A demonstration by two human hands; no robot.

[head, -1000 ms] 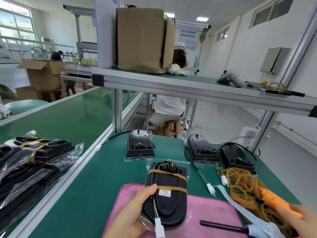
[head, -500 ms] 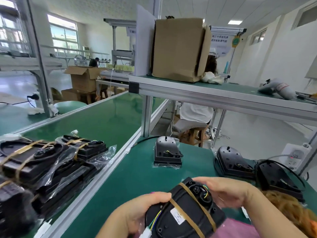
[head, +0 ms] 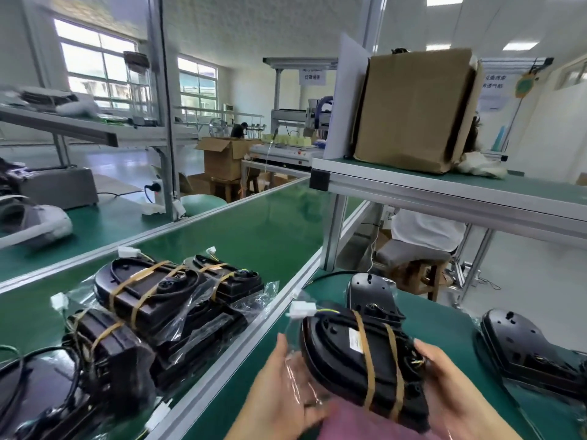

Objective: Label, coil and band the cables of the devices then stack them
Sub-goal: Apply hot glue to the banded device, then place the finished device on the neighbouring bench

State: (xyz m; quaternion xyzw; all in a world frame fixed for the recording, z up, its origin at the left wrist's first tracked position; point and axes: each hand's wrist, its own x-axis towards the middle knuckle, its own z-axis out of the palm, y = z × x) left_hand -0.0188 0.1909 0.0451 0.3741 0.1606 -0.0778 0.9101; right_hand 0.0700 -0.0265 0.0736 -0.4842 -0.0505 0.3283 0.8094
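Note:
A black device [head: 346, 350] wrapped with two tan rubber bands and carrying a white label is held up above the green table, near its left edge. My left hand [head: 286, 392] cups its left end from below, over clear plastic film. My right hand [head: 444, 385] grips its right end. A white connector [head: 301, 310] on coloured wires sticks out at the device's top left. On the green conveyor belt [head: 260, 236] to the left lies a stack of banded devices [head: 165, 300] in clear plastic bags.
Two unbanded black devices lie on the table, one [head: 371, 293] just behind the held one, another [head: 521, 344] at the right. A pink cloth [head: 359, 423] is under my hands. An aluminium rail [head: 241, 347] divides table and belt. A shelf with a cardboard box [head: 413, 109] stands overhead.
The view has swung left toward the belt. The banded device has been lifted and carried left between both hands, and the stack of banded devices is now nearer the middle of view.

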